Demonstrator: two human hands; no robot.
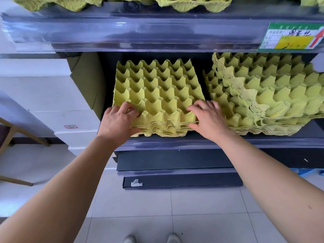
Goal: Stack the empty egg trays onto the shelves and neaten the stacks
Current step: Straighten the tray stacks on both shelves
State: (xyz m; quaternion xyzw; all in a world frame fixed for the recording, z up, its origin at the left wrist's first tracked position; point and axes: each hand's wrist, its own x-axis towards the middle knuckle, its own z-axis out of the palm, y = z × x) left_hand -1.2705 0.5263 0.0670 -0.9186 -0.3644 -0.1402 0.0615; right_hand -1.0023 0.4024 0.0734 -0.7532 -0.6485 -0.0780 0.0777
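Yellow pulp already shelved: small stack point(157, 95) at centre frame on the middle shelf point(166, 142), edges nearly flush, gripped at its front corners by left hand point(119, 120) and right hand point(208, 118), fingers curled over the top cells, thumbs at the front edge. Probably mid-neatening; still to square, by the look of it: the skewed stack point(263, 95) just beside at right, fanned and ragged.
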